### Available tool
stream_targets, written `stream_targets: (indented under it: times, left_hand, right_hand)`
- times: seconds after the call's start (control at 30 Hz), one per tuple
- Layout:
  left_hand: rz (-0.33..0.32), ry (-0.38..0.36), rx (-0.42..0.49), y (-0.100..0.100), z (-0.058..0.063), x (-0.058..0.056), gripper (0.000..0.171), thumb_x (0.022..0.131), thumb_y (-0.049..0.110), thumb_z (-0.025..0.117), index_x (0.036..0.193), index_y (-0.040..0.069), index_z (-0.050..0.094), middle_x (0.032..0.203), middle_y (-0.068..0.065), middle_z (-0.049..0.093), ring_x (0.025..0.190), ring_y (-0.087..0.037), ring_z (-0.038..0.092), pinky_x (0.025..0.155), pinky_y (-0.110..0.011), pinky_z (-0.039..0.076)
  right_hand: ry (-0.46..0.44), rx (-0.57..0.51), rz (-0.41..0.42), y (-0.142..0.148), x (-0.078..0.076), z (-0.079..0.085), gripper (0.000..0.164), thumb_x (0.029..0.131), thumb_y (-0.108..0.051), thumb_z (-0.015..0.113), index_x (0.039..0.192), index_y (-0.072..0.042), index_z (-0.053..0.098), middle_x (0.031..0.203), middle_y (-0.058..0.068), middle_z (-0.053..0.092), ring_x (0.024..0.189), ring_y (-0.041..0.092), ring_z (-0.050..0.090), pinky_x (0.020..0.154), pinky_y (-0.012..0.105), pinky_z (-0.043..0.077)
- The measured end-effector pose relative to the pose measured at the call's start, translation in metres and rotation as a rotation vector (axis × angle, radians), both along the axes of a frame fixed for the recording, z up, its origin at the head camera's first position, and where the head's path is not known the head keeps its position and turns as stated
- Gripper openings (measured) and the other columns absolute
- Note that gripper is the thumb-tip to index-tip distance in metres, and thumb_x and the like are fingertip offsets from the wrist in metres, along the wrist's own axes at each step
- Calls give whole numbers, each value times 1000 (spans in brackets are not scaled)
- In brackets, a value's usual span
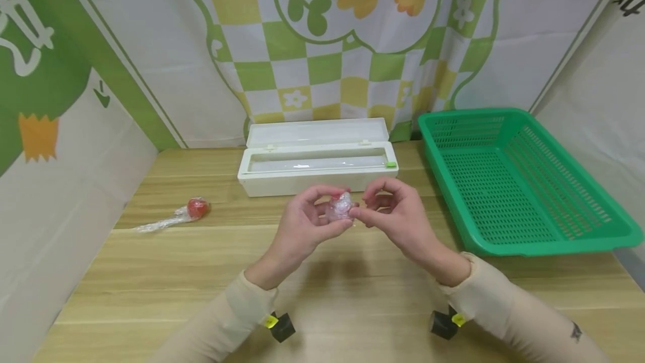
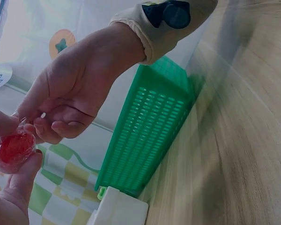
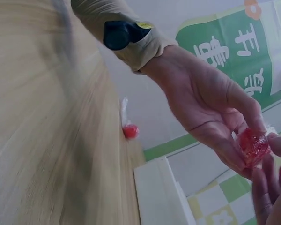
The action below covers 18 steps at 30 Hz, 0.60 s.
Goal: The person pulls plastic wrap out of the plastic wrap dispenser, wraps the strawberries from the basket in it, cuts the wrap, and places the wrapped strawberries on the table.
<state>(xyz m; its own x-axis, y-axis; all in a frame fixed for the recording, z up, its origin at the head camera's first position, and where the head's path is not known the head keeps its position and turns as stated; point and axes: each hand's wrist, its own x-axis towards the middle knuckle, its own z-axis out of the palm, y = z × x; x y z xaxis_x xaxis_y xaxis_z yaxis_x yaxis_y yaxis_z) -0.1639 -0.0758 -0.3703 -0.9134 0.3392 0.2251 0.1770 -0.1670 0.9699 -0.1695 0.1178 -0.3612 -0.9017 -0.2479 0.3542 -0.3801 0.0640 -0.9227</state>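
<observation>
My left hand holds a small red round thing wrapped in clear plastic film between curled fingers and thumb, raised above the table in front of the white box. My right hand is on its right, with the thumb against the bunched film and the fingers curled. In the left wrist view the film gathers to a point at the right thumb tip. The red thing shows through the film in the right wrist view; its exact kind cannot be told.
A white film dispenser box with raised lid stands at the back, a green cutter at its right end. Left lies another red ball with a twisted film tail. A green plastic basket stands at right.
</observation>
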Motion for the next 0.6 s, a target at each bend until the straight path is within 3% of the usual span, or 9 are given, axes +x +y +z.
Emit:
stream_targets:
  times: [0.1,0.23,0.33,0.43,0.6]
  left_hand:
    - [-15,-13,17,1,0,1,46,78,-1,73,121,1,58,123,-16,56,104,-27,65,83,-36,58]
    - [-19,-7,10,2,2,1,46,80,2,72,124,3,59,123,-15,59,103,-27,64,83,-35,57]
    - [-22,-8,12,3,3,2,48,82,2,71,128,4,58,123,-17,61,103,-25,65,84,-35,57]
    - [-27,-30,36,4,5,4,51,82,1,71,129,2,54,120,-19,63,102,-23,66,85,-36,57]
    - [-53,-62,72,3,6,6,48,83,2,69,127,-2,49,119,-22,61,103,-23,65,88,-38,56]
  right_hand:
    - [171,-11,-11,-1,0,-3,23,76,-1,76,90,-2,58,87,8,57,66,16,59,52,27,54]
    - [461,-32,-13,-2,-1,-7,19,73,9,75,87,-2,68,87,8,57,70,12,57,53,22,52]
    - [615,-48,-23,-3,-3,-8,20,70,12,75,85,-1,74,86,8,59,71,10,56,56,19,52]
    - [675,-44,-35,-3,-3,-8,20,70,10,76,86,-1,76,86,7,61,70,9,57,59,17,52]
    - [687,-15,-54,-3,-3,-8,20,70,8,77,88,-1,76,88,9,62,73,10,58,59,17,53]
